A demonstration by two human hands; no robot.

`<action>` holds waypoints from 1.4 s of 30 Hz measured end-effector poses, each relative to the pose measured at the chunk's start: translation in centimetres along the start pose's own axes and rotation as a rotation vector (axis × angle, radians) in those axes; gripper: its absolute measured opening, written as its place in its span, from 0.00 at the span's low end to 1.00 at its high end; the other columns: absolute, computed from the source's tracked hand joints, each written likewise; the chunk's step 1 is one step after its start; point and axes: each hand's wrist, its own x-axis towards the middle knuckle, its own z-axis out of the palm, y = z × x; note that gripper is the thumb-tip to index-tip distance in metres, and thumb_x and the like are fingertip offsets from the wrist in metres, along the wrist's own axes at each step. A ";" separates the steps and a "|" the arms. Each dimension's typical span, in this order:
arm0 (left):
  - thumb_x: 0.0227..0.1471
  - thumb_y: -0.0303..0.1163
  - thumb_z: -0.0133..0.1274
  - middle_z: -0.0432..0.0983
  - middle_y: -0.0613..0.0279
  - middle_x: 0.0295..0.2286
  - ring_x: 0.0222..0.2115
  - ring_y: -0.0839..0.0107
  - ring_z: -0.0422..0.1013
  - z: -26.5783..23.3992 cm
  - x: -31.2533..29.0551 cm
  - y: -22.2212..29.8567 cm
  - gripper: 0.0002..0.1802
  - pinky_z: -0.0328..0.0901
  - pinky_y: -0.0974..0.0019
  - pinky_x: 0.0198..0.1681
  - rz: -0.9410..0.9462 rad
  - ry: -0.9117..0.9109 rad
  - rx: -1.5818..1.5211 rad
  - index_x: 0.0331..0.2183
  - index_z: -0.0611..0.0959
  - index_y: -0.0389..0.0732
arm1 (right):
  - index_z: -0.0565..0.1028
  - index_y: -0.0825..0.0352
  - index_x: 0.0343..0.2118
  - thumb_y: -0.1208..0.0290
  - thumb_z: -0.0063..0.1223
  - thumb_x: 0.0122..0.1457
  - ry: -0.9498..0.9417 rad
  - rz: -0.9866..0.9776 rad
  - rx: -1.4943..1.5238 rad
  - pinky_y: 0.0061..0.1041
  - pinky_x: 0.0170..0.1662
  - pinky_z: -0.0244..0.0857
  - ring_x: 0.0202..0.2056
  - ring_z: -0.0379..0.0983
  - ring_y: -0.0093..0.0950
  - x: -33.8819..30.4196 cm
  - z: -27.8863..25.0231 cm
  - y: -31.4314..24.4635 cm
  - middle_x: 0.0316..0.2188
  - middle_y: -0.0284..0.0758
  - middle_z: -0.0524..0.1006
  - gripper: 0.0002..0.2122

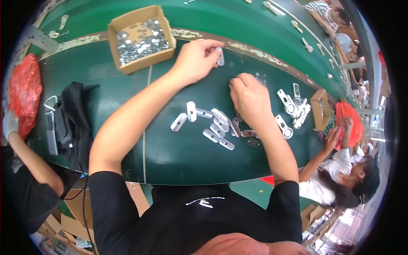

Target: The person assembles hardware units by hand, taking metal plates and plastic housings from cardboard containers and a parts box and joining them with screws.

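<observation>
Bright, diffuse light fills the view, which bends strongly toward black corners.

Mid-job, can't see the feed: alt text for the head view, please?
A person's bare left hand touches a silver oval piece over a dark green table; the curled right hand is by similar scattered pieces, its grip hidden. An open cardboard box of small metal parts sits upper left; pale parts lie at right.
</observation>
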 end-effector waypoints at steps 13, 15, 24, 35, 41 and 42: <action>0.61 0.32 0.58 0.85 0.58 0.29 0.27 0.77 0.79 0.6 0.1 0.5 0.16 0.73 0.71 0.34 0.012 -0.029 0.046 0.46 0.86 0.32 | 0.81 0.68 0.39 0.79 0.58 0.58 -0.021 0.040 0.300 0.35 0.41 0.73 0.37 0.78 0.40 1.5 -2.3 3.6 0.34 0.39 0.79 0.07; 0.61 0.32 0.58 0.85 0.58 0.29 0.27 0.77 0.79 0.6 0.2 0.5 0.16 0.73 0.71 0.34 0.021 -0.029 0.045 0.46 0.86 0.32 | 0.81 0.66 0.37 0.79 0.57 0.56 -0.089 -0.087 0.212 0.37 0.42 0.73 0.40 0.78 0.39 1.9 -2.0 3.8 0.34 0.38 0.78 0.07; 0.62 0.31 0.56 0.85 0.59 0.30 0.27 0.77 0.79 0.7 0.1 1.0 0.16 0.74 0.70 0.34 -0.030 -0.033 0.044 0.47 0.85 0.33 | 0.78 0.68 0.37 0.78 0.57 0.59 -0.204 -0.022 0.177 0.38 0.42 0.71 0.39 0.76 0.43 1.5 -1.7 3.8 0.35 0.40 0.77 0.04; 0.62 0.32 0.56 0.84 0.58 0.28 0.27 0.76 0.79 0.7 0.0 0.9 0.16 0.74 0.69 0.34 -0.035 -0.038 0.057 0.47 0.85 0.33 | 0.77 0.68 0.39 0.79 0.55 0.60 -0.333 -0.007 0.302 0.39 0.43 0.71 0.40 0.76 0.44 2.4 -3.1 4.6 0.37 0.41 0.77 0.05; 0.61 0.31 0.56 0.85 0.58 0.28 0.28 0.76 0.80 0.8 0.1 0.7 0.15 0.74 0.69 0.35 0.041 -0.029 0.099 0.47 0.85 0.33 | 0.75 0.69 0.36 0.77 0.56 0.59 -0.351 -0.019 0.238 0.40 0.41 0.70 0.38 0.75 0.45 2.6 -2.6 4.1 0.35 0.42 0.76 0.04; 0.61 0.31 0.56 0.85 0.58 0.28 0.28 0.76 0.80 0.9 0.1 0.6 0.15 0.74 0.69 0.35 0.042 -0.024 0.100 0.47 0.85 0.33 | 0.75 0.69 0.35 0.76 0.56 0.59 -0.357 -0.002 0.233 0.40 0.41 0.69 0.38 0.75 0.46 2.5 -2.6 4.0 0.35 0.42 0.76 0.04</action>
